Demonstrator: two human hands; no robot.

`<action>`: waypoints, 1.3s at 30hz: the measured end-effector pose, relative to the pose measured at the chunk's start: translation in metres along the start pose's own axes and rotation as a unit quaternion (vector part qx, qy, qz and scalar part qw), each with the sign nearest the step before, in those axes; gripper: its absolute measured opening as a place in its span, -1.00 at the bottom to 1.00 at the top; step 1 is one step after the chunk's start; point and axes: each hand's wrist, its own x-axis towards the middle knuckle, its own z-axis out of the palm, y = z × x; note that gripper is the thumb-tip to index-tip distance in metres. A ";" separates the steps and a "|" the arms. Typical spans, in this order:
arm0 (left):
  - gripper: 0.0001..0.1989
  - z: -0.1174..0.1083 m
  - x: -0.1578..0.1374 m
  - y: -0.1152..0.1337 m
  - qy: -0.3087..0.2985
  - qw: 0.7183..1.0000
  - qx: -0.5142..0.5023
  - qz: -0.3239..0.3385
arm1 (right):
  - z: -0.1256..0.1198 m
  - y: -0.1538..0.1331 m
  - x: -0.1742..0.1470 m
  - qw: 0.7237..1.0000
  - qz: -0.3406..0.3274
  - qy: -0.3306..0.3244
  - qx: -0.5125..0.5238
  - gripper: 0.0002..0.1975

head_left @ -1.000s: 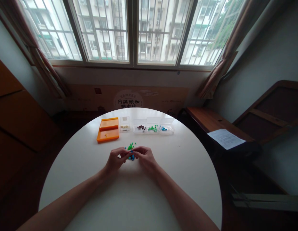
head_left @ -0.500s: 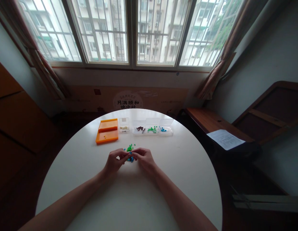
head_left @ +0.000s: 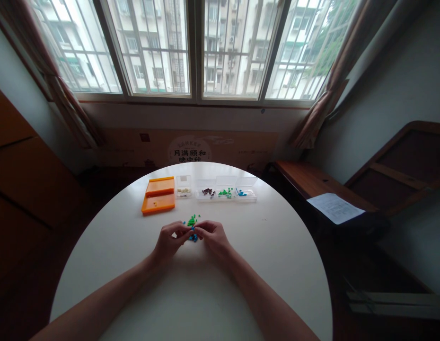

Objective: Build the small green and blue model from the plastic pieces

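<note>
My left hand (head_left: 172, 239) and my right hand (head_left: 213, 236) meet over the middle of the white round table (head_left: 184, 293). Both are closed, thumbs and fingers pinching a small blue piece (head_left: 192, 229) between them; its exact kind is too small to make out. Just beyond the fingertips lies a small pile of green pieces (head_left: 192, 220). Below the pinch, blue and dark pieces (head_left: 193, 238) sit on the tabletop, partly covered by my fingers.
An orange two-level tray (head_left: 159, 206) with a few yellow bits stands at the back left. Beside it is a small clear box (head_left: 183, 191) of pale pieces. A clear compartment box (head_left: 227, 199) holds brown, green and blue pieces. Printed paper (head_left: 335, 208) lies on a wooden bench (head_left: 294, 173).
The whole view has shifted very slightly. My hands keep their pinch on the small blue piece, with barely any finger movement.
</note>
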 end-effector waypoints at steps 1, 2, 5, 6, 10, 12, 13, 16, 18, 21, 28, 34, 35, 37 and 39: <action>-0.88 0.000 0.000 0.000 0.000 1.000 0.000 0.001 | 0.000 0.000 0.000 1.000 0.000 0.001 -0.001 -0.80; -0.87 0.000 0.000 0.001 0.001 1.000 0.001 0.003 | 0.000 0.000 0.000 1.000 0.000 0.001 -0.002 -0.80; -0.86 0.000 0.000 0.002 0.003 1.000 0.007 0.004 | 0.000 -0.001 0.000 1.000 0.000 -0.001 -0.004 -0.80; -0.86 0.000 0.000 0.002 0.003 1.000 0.009 0.003 | 0.000 -0.001 0.000 1.000 0.000 -0.003 -0.003 -0.80; -0.87 0.000 0.000 0.002 -0.002 1.000 0.012 -0.001 | 0.000 -0.002 -0.001 1.000 0.002 -0.004 0.001 -0.82; -0.88 0.000 0.000 0.001 -0.003 1.000 0.010 -0.001 | 0.000 -0.002 -0.001 1.000 0.003 -0.001 0.001 -0.82; -0.88 0.000 0.000 0.001 -0.003 1.000 0.009 -0.001 | 0.000 -0.002 -0.001 1.000 0.003 -0.001 0.001 -0.81; -0.88 0.000 0.000 0.000 -0.003 1.000 0.012 -0.001 | 0.000 -0.001 0.000 1.000 0.002 0.000 -0.007 -0.79; -0.88 0.000 -0.001 -0.001 -0.004 1.000 0.018 0.001 | -0.001 0.000 0.000 1.000 0.002 -0.001 -0.013 -0.79; -0.86 0.000 -0.001 -0.002 -0.009 1.000 0.021 0.003 | -0.003 0.002 0.001 1.000 -0.001 -0.005 -0.016 -0.79; -0.84 0.000 0.000 0.002 -0.004 1.000 0.017 -0.005 | -0.003 0.003 0.002 1.000 -0.006 -0.012 -0.019 -0.78; -0.85 0.000 0.000 0.002 -0.011 1.000 0.010 -0.014 | -0.002 0.002 0.001 1.000 -0.006 -0.008 -0.013 -0.77; -0.85 0.000 -0.001 0.002 -0.011 1.000 0.010 -0.014 | -0.003 0.002 0.001 1.000 -0.007 -0.008 -0.015 -0.77; -0.85 0.000 -0.001 0.001 -0.014 1.000 0.009 -0.014 | -0.003 0.003 0.002 1.000 -0.008 -0.010 -0.019 -0.77; -0.86 0.000 -0.001 0.002 -0.015 1.000 0.012 -0.014 | -0.004 0.004 0.002 1.000 -0.010 -0.012 -0.020 -0.78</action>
